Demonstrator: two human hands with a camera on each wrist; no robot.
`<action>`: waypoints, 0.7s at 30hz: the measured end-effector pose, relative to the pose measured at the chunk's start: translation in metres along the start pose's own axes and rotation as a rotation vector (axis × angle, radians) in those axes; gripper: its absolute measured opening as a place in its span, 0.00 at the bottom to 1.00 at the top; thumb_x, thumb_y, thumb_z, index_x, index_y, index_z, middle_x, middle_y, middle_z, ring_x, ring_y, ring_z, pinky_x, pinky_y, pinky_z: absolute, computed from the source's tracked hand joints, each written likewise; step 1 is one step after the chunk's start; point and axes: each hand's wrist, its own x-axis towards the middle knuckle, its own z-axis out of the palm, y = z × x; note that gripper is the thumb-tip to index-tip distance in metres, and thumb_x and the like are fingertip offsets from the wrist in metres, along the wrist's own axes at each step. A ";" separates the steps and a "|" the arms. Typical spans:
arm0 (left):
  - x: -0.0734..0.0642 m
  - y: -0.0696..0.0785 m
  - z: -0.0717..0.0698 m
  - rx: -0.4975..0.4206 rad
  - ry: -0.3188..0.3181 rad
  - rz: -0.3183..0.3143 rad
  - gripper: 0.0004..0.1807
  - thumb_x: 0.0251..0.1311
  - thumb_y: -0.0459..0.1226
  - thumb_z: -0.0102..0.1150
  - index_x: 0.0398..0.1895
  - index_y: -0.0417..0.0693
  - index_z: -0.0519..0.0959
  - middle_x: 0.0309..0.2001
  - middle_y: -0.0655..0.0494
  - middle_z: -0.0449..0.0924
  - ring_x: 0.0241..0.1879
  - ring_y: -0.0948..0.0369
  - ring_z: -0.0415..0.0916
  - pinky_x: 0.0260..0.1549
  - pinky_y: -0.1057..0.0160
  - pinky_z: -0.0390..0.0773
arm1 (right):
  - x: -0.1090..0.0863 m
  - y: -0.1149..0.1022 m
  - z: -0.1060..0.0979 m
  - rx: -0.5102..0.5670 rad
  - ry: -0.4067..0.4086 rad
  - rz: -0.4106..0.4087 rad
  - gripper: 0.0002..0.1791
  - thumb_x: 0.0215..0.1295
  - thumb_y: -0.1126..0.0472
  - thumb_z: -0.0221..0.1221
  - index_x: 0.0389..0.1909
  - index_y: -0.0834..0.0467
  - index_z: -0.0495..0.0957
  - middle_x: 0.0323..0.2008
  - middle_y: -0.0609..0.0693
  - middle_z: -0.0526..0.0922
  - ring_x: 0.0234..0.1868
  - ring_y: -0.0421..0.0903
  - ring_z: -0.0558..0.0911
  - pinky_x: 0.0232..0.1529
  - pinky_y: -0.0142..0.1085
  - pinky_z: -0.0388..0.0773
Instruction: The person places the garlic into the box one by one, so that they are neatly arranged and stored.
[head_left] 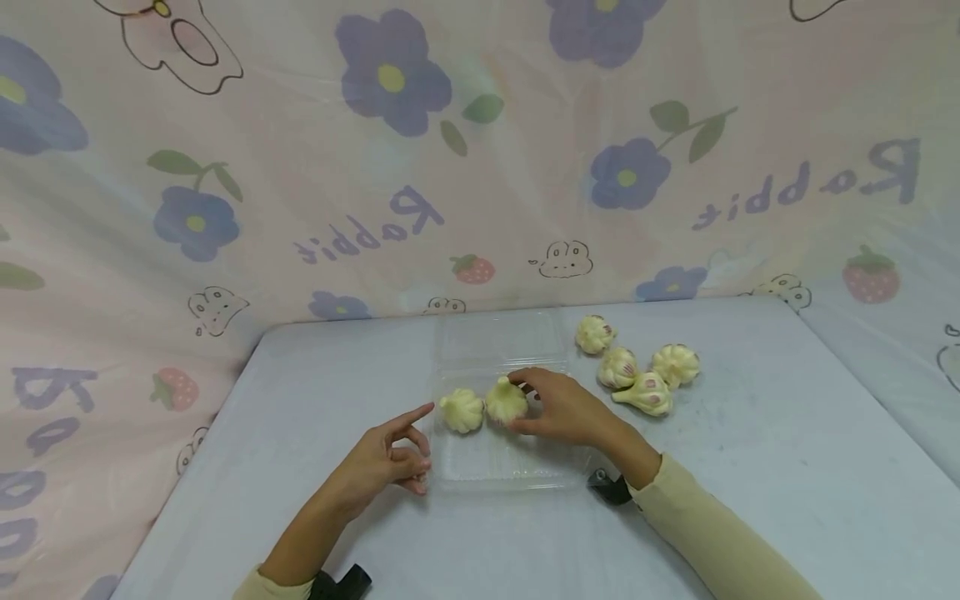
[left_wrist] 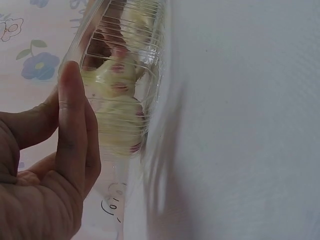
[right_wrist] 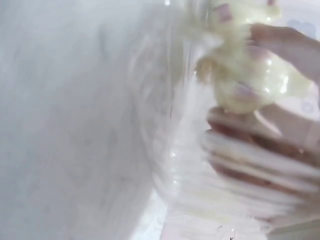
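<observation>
A clear plastic clamshell box (head_left: 495, 468) lies unfolded, its lid (head_left: 498, 337) laid back toward the wall. Inside its near half, one garlic bulb (head_left: 461, 412) sits at the left. My right hand (head_left: 566, 408) pinches another garlic bulb (head_left: 504, 403) between thumb and fingers, right beside the first one. The right wrist view shows that held bulb (right_wrist: 250, 82) with purple marks, partly seen through the box wall. At the box's left side is my left hand (head_left: 382, 462), index finger extended and the others loosely bent. Its fingertip (left_wrist: 71, 80) is right at the box rim in the left wrist view.
Several more garlic bulbs (head_left: 647, 393) cluster on the white table (head_left: 757, 467) to the right of the box. A patterned cloth (head_left: 517, 167) hangs behind the table's far edge. Black wrist devices (head_left: 609, 487) sit at both sleeves.
</observation>
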 end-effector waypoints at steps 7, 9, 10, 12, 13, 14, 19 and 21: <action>0.001 -0.001 0.001 -0.011 -0.001 0.002 0.43 0.62 0.23 0.59 0.79 0.50 0.55 0.43 0.49 0.69 0.29 0.62 0.81 0.32 0.61 0.89 | 0.000 -0.003 0.003 -0.086 0.009 0.013 0.37 0.57 0.46 0.70 0.64 0.58 0.73 0.55 0.52 0.83 0.56 0.49 0.82 0.59 0.46 0.80; 0.001 -0.001 0.001 -0.015 -0.002 0.000 0.43 0.62 0.23 0.60 0.79 0.50 0.55 0.43 0.49 0.69 0.28 0.63 0.81 0.32 0.61 0.89 | 0.000 -0.004 0.003 -0.098 0.009 0.023 0.37 0.57 0.45 0.70 0.64 0.58 0.73 0.55 0.52 0.83 0.55 0.49 0.82 0.58 0.46 0.81; 0.001 -0.002 0.001 -0.016 -0.002 -0.001 0.43 0.62 0.23 0.60 0.79 0.50 0.55 0.43 0.49 0.69 0.28 0.63 0.81 0.32 0.61 0.89 | 0.000 -0.004 0.004 -0.102 0.010 0.027 0.37 0.57 0.45 0.70 0.63 0.58 0.73 0.55 0.52 0.83 0.55 0.49 0.82 0.58 0.46 0.81; 0.001 -0.002 0.001 -0.017 -0.001 -0.002 0.43 0.62 0.23 0.59 0.79 0.50 0.55 0.42 0.49 0.69 0.28 0.63 0.81 0.32 0.61 0.89 | 0.000 -0.006 0.004 -0.109 0.011 0.035 0.37 0.57 0.44 0.70 0.63 0.57 0.73 0.55 0.52 0.83 0.55 0.49 0.82 0.57 0.46 0.81; 0.001 -0.002 0.001 -0.016 -0.002 -0.002 0.43 0.62 0.23 0.59 0.79 0.50 0.55 0.42 0.49 0.69 0.27 0.63 0.81 0.32 0.61 0.89 | 0.000 -0.006 0.004 -0.107 0.011 0.040 0.37 0.57 0.44 0.71 0.63 0.56 0.74 0.55 0.53 0.82 0.55 0.49 0.82 0.57 0.46 0.81; 0.001 -0.003 0.001 -0.014 0.000 -0.003 0.43 0.62 0.23 0.59 0.79 0.50 0.55 0.42 0.49 0.69 0.27 0.63 0.81 0.32 0.61 0.89 | -0.001 -0.007 0.004 -0.106 0.012 0.045 0.37 0.56 0.43 0.71 0.63 0.56 0.74 0.55 0.53 0.82 0.55 0.49 0.82 0.57 0.47 0.81; 0.001 -0.002 0.001 -0.008 0.001 -0.005 0.43 0.61 0.23 0.59 0.79 0.50 0.55 0.43 0.49 0.70 0.27 0.63 0.81 0.32 0.61 0.89 | -0.001 -0.010 0.004 -0.093 0.020 0.048 0.36 0.55 0.42 0.72 0.61 0.54 0.75 0.56 0.52 0.81 0.55 0.50 0.83 0.55 0.47 0.82; 0.001 -0.001 0.001 -0.010 0.000 -0.005 0.43 0.62 0.23 0.59 0.79 0.50 0.55 0.43 0.48 0.70 0.27 0.63 0.81 0.33 0.61 0.89 | -0.002 -0.010 0.004 -0.091 0.022 0.043 0.36 0.54 0.42 0.72 0.61 0.54 0.75 0.56 0.52 0.81 0.54 0.50 0.83 0.55 0.46 0.82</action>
